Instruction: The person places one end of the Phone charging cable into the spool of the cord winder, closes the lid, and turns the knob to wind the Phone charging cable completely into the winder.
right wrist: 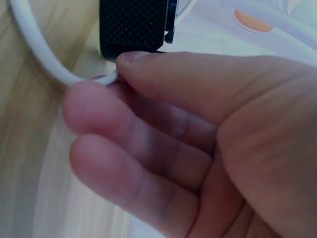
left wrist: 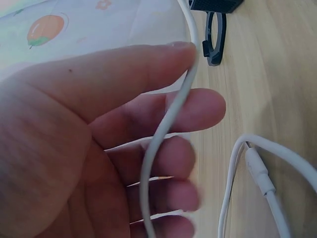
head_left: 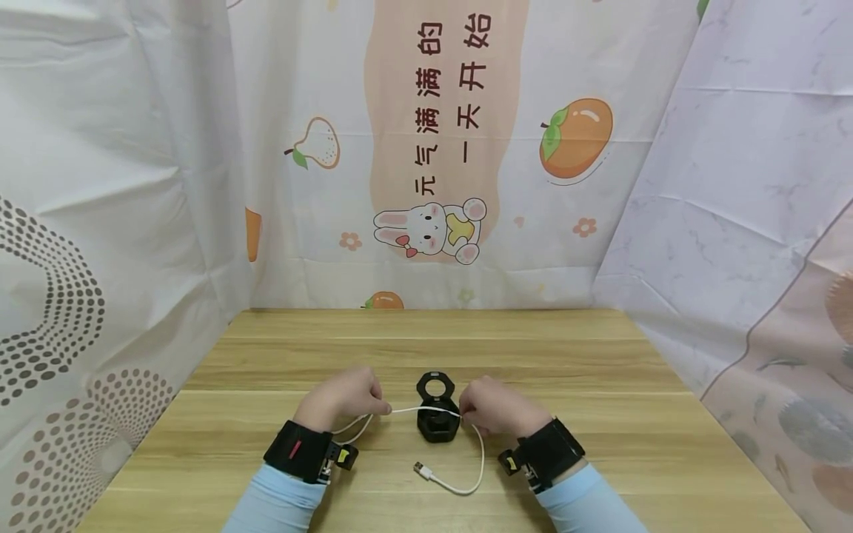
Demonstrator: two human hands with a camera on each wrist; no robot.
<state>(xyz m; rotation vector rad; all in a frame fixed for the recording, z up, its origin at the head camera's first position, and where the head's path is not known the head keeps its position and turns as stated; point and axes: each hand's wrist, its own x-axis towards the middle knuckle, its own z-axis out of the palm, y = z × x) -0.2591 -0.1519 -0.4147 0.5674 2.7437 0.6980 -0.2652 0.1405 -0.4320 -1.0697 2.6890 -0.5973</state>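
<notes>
Nearest to the viewer, the metal USB plug (head_left: 423,471) of a white cable (left wrist: 166,121) lies on the wooden table (head_left: 566,355), between the hands and closer than they are. The left hand (head_left: 349,394) pinches this cable with the thumb and finger; the right hand (head_left: 496,406) pinches it also, with the cable spanning from one to the other. Between them, just beside the right hand, is a black case (head_left: 437,433) with a ring-like flap on its far side. Well beyond both hands hangs a printed white curtain (head_left: 546,229).
</notes>
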